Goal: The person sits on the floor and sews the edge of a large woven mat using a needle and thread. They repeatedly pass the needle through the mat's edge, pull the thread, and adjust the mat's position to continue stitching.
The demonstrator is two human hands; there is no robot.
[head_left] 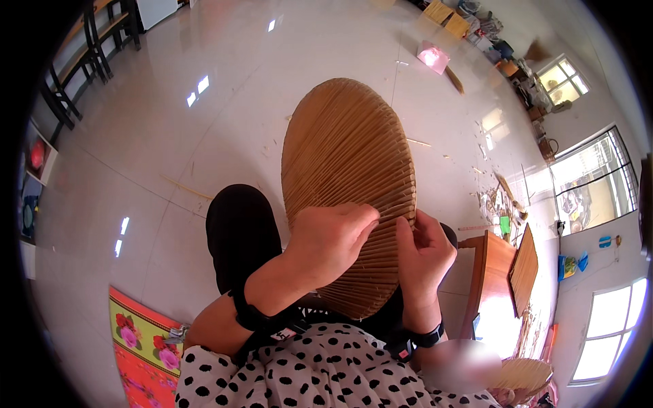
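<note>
Centrally, left hand (331,241) closed over the woven fan (347,163), right hand (423,251) pinching its right edge, wooden table (495,262) lower right.

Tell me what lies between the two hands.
Head view: only the ribbed surface of the woven fan lies between the left hand and the right hand; both touch it.

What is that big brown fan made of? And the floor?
The fan looks like dried palm leaf or split bamboo: thin tan ribs spread out side by side, matte and dry. Both hands, left hand and right hand, grip it. The floor seems glazed tile: pale, glossy, mirroring lights, with thin joint lines.
</note>
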